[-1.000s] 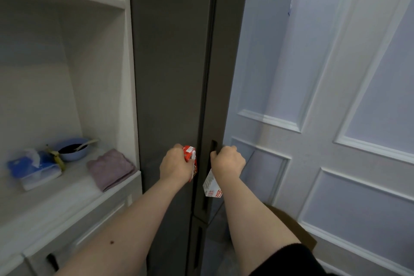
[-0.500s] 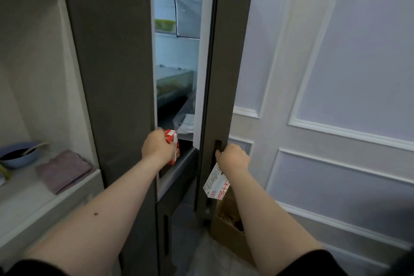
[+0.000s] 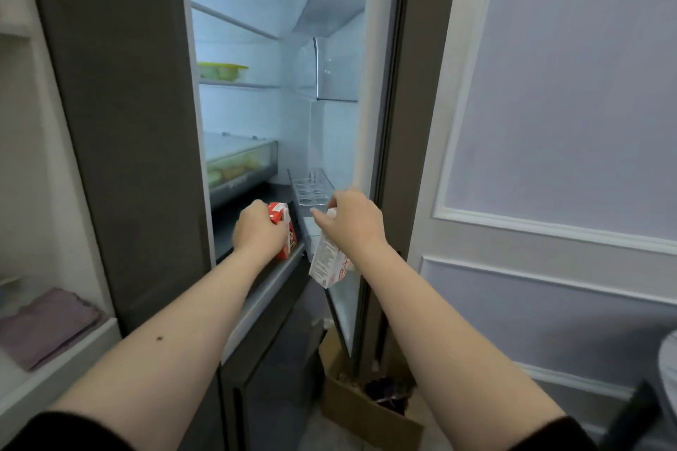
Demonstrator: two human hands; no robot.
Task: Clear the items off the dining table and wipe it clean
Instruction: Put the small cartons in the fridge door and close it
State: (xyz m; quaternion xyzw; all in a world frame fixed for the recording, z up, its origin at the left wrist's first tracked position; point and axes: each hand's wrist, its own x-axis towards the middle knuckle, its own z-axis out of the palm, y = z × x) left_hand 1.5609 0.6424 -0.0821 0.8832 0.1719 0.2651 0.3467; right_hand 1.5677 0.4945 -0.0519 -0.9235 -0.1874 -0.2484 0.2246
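Red carton (image 3: 282, 231) is gripped in the left hand (image 3: 258, 231) at the front edge of the lowest fridge shelf (image 3: 252, 207); a white carton (image 3: 328, 262) with red print is held in the curled right hand (image 3: 353, 220), hanging tilted just inside the right door (image 3: 399, 121). A second ago both doors were shut and were being pulled by the same hands; now they are swung apart and the lit interior is exposed, with the right hand released from the door edge. Judged from this, the cartons taken off the desk are about to be stored, so clearing is under way and wiping is not yet begun. Inside, a yellow-lidded container (image 3: 222, 70) is noted on an upper shelf and a clear egg tray (image 3: 311, 187) in the door bin. A folded mauve cloth (image 3: 47, 322) lies on the white shelf unit at left; a cardboard box (image 3: 366, 410) sits on the floor beside the panelled wall (image 3: 549, 102).
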